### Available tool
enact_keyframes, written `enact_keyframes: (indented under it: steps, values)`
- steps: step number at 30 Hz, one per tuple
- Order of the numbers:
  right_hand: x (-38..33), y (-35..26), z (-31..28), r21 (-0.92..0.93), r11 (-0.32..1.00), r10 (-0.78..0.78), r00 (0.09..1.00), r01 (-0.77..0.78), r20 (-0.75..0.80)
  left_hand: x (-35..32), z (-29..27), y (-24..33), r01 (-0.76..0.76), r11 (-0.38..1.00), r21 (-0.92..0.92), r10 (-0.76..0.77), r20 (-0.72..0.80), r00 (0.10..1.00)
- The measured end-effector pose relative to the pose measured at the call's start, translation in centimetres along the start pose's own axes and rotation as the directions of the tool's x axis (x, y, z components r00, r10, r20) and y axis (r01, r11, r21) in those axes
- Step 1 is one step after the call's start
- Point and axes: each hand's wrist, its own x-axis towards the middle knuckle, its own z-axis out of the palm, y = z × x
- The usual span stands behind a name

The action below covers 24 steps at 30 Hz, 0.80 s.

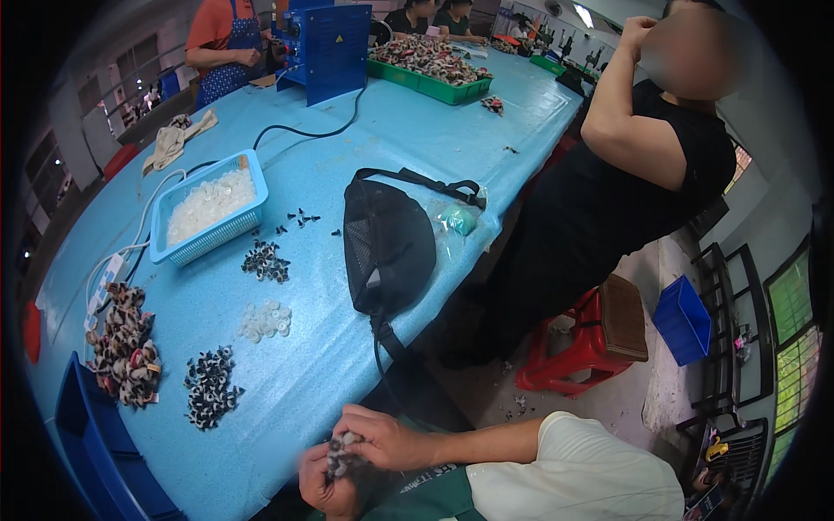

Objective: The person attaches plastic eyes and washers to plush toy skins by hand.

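Close to my body at the table's front edge, my left hand (327, 488) and my right hand (387, 441) are closed together on a small grey and white plush piece (341, 458). My fingers cover much of it, so its exact shape is hidden. On the table to the left lies a pile of small black and white plastic parts (211, 387). Beyond it are loose clear plastic discs (265, 319) and a smaller heap of dark pegged parts (266, 261). A mound of brown and white plush pieces (127, 347) sits farther left.
A light blue basket (209, 250) holds many clear discs. A black waist bag (387, 247) lies by the right edge. A blue bin (117, 451) stands at the left, a blue machine (322, 54) and green tray (426, 85) farther back. A person (608, 200) stands near a red stool (565, 347).
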Motion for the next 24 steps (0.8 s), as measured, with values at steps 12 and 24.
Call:
enact_keyframes:
  steps: [12,24]
  values:
    - [1.4,-0.1,-4.1,0.293,0.853,0.419,0.902,-0.431,0.107,1.6,-0.5,1.2,0.482,0.706,-0.519,-0.518,0.086,0.851]
    - [1.8,0.0,-2.7,0.083,0.972,0.215,0.973,-0.222,0.085,1.7,-1.9,3.9,0.624,0.196,-0.756,-0.634,0.387,0.669]
